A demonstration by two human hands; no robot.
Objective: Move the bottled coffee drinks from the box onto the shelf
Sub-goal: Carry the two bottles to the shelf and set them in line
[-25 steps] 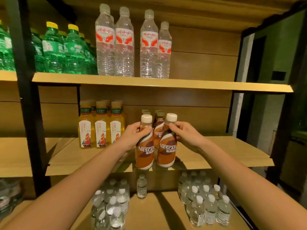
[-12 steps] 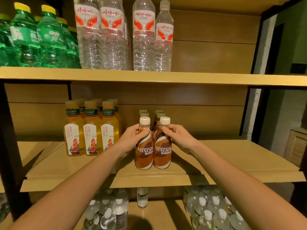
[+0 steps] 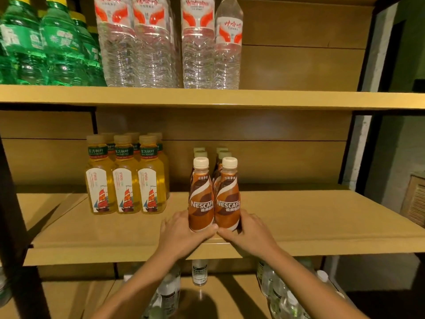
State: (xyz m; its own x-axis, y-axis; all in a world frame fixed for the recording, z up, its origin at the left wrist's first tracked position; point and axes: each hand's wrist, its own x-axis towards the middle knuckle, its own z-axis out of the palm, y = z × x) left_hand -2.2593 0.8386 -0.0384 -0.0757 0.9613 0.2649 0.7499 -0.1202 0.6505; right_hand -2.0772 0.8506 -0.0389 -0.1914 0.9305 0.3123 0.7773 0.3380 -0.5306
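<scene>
Nearest me, my left hand [image 3: 181, 236] grips the base of the left coffee bottle [image 3: 201, 203] and my right hand [image 3: 250, 236] grips the base of the right coffee bottle [image 3: 227, 203]. My fingers are curled close round each bottle, and my thumbs nearly meet in front. Both bottles stand upright and touching, near the front edge of the shelf [image 3: 299, 217]. I judge they are set down but not yet let go. Behind them, more coffee bottles [image 3: 222, 151] are already lined up in two rows, so a good part of the work looks done. The box is out of view, so I cannot tell how many are left. Further left stand the tea bottles [image 3: 126, 187], and above are the water bottles [image 3: 158, 47].
</scene>
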